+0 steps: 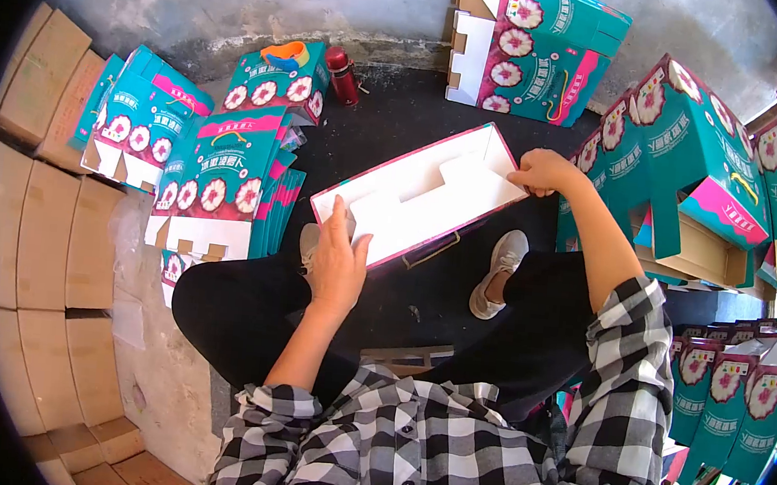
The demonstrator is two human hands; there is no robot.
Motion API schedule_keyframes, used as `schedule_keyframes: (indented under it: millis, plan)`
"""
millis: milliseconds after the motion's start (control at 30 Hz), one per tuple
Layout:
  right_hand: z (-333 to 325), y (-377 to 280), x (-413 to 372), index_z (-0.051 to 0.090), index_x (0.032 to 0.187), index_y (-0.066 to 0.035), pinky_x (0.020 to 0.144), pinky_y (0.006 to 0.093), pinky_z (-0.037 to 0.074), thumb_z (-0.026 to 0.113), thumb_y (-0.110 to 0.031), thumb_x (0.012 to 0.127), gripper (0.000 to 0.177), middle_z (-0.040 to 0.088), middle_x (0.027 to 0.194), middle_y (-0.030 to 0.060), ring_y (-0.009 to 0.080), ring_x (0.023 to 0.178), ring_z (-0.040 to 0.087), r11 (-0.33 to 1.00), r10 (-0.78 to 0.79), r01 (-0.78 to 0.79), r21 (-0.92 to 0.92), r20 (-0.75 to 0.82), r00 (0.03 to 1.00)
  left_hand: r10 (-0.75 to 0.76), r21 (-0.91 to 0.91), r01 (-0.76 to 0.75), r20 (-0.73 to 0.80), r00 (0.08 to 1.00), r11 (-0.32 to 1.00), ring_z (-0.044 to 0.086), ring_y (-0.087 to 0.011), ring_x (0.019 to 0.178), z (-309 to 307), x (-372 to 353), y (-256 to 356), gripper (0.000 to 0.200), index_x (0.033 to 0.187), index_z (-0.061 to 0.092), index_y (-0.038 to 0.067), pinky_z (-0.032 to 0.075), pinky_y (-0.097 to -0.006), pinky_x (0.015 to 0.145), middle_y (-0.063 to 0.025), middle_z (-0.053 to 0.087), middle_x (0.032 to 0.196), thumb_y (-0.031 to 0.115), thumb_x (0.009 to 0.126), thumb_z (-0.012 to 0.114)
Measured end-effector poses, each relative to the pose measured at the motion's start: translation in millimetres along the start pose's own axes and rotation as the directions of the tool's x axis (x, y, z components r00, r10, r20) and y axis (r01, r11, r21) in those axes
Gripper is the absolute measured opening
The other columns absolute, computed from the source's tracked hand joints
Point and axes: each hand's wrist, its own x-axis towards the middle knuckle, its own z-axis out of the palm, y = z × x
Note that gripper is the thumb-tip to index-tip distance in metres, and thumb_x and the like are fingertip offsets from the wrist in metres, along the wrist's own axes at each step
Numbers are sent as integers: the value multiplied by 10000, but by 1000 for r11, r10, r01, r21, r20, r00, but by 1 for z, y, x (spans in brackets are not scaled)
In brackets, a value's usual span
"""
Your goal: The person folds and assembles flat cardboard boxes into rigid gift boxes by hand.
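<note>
An open-topped carton (pixel 448 192) with a white inside and a dark pink outer side sits at a slant between my knees. A cord handle (pixel 431 249) shows on its near side. My left hand (pixel 339 261) rests against the carton's left end, its fingers stretched out and the thumb apart. At the right end, my right hand (pixel 547 173) has its fingers curled on the carton's upper corner. The fingertips there are partly hidden by the hand itself.
Flattened teal cartons (pixel 215 167) are stacked at the left, near brown cardboard boxes (pixel 43 231). A red bottle (pixel 341 77) and an orange tape roll (pixel 285 54) stand at the back. Teal cartons lean on the wall (pixel 539 57); formed cartons (pixel 675 138) pile up at right.
</note>
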Motion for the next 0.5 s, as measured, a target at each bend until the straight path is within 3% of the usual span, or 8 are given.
schedule_keyframes:
  millis: [67, 100, 200, 267, 300, 400, 500]
  plan:
    - [3, -5, -6, 617, 807, -49, 616, 366, 486, 663, -343, 777, 299, 633, 735, 106, 248, 679, 623, 973, -231, 216, -81, -312, 922, 223, 355, -204, -15, 975, 912, 480, -312, 1163, 8, 1, -3, 448, 1304, 467, 32, 379, -443, 963, -220, 520, 1224, 149, 878, 542]
    - [6, -6, -10, 628, 865, -62, 691, 378, 504, 674, -345, 768, 303, 653, 802, 110, 266, 770, 643, 941, -339, 307, -144, -447, 828, 319, 394, -294, 1, 948, 871, 473, -327, 1167, 13, 0, -8, 408, 1260, 498, 10, 376, -439, 976, -216, 515, 1230, 90, 862, 531]
    - [19, -33, -35, 614, 1028, -119, 847, 368, 469, 731, -315, 733, 373, 603, 1005, 125, 279, 957, 586, 783, -619, 582, -220, -364, 696, 409, 261, -436, 154, 900, 861, 463, -337, 1175, 22, -5, -17, 384, 1227, 524, 12, 366, -437, 987, -216, 510, 1241, 29, 843, 510]
    - [35, -50, -46, 593, 1069, -106, 881, 366, 459, 750, -288, 713, 429, 546, 1146, 131, 282, 1047, 542, 721, -679, 601, -346, -179, 712, 392, 268, -422, 161, 906, 866, 457, -346, 1178, 22, -3, -15, 410, 1183, 539, -20, 337, -457, 1005, -215, 509, 1246, 202, 842, 583]
    - [43, -58, -47, 569, 1095, -73, 895, 369, 451, 769, -303, 689, 508, 524, 1164, 125, 292, 1088, 507, 689, -678, 563, -457, -131, 724, 381, 245, -411, 160, 910, 878, 456, -346, 1178, 15, -1, -5, 452, 1180, 537, -29, 330, -461, 1010, -215, 509, 1246, 257, 835, 600]
    - [59, -66, -43, 574, 1039, -24, 826, 375, 479, 791, -320, 649, 536, 537, 1046, 110, 288, 1006, 531, 635, -686, 500, -589, -133, 715, 365, 224, -403, 193, 911, 887, 457, -349, 1171, 15, 1, -2, 574, 1168, 533, -47, 321, -470, 1008, -216, 510, 1243, 386, 805, 635]
    - [62, -61, -35, 588, 1021, -21, 836, 365, 475, 764, -381, 681, 525, 548, 1047, 111, 267, 1025, 529, 625, -675, 528, -575, -60, 735, 347, 190, -404, 273, 897, 895, 460, -352, 1156, 18, 1, -7, 589, 1167, 531, -49, 328, -471, 987, -217, 514, 1235, 403, 804, 638]
